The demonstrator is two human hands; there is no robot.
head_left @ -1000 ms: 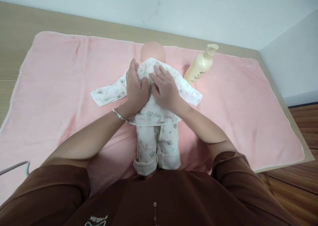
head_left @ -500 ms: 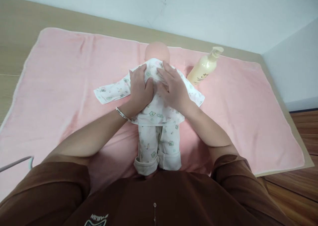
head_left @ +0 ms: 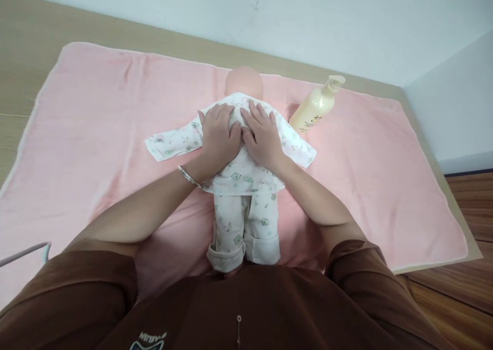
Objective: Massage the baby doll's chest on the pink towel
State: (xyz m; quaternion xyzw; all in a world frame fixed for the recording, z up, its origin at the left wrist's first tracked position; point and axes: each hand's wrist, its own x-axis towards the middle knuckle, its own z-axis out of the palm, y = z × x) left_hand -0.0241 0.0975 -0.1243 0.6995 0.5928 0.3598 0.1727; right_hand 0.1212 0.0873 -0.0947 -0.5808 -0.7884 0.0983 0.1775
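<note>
A baby doll (head_left: 244, 81) lies face down, its bald head away from me. It wears a white patterned top (head_left: 246, 178) with both sleeves spread out, and matching trousers (head_left: 229, 221) with turned-up cuffs. My left hand (head_left: 220, 134) rests flat on the left half of the doll's upper back, fingers stretched toward the shoulder. Beside it, my right hand (head_left: 264, 137) lies on the right half, its fingers a little spread. The two thumbs nearly meet over the middle of the back. Neither hand grips anything.
Under the doll a pink blanket (head_left: 103, 109) covers most of the wooden table (head_left: 23, 42). A cream pump bottle (head_left: 314, 106) is on the blanket, right of the doll's head. Behind the table rises a white wall (head_left: 327, 26). A grey cable-like loop (head_left: 26, 251) shows at lower left.
My right hand has come down flat onto the doll's back, its fingers shifting slightly left and toward me. The left hand has barely moved; its fingers lie a bit flatter.
</note>
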